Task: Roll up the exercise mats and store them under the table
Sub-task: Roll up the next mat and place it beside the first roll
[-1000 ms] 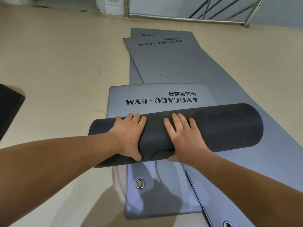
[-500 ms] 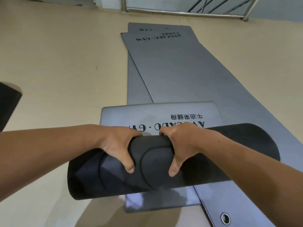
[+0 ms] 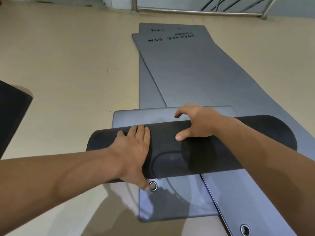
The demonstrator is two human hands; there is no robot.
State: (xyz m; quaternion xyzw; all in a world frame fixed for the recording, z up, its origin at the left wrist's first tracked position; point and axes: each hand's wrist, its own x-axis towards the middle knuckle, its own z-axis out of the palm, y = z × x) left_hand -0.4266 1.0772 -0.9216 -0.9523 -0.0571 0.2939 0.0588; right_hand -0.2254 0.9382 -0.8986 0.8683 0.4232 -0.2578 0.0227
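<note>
Head view, looking down past two bare forearms at a beige floor [image 3: 68, 74]. Lying crosswise at centre, a thick black rolled foam exercise mat [image 3: 213, 150], almost fully rolled, with only a short grey unrolled end [image 3: 136, 119] flat just beyond it.

On the roll's left part, the left hand [image 3: 134, 150], palm down, fingers straight and close together, reaching to the top edge, thumb pointing down the near side and ending beside a round metal eyelet [image 3: 153, 186]. Nearer the middle, the right hand [image 3: 199, 123], draped over the top of the roll, thumb pressing the near face, fingers arched and spread above the flat end, not closed round anything.

Beneath the roll, a flat grey mat [image 3: 170, 205] carrying that eyelet and running straight away from the viewer. Overlapping it on the right, a long flat grey mat [image 3: 196, 79] lying at a slant, printed near its far end with upside-down black lettering [image 3: 170, 39], and with a second eyelet [image 3: 245, 229] at its near corner.

At the left edge, a dark rounded object [image 3: 12, 116], mostly cut off, too little visible to identify. Along the top, a shiny metal railing [image 3: 196, 13] at the far end of the floor.
</note>
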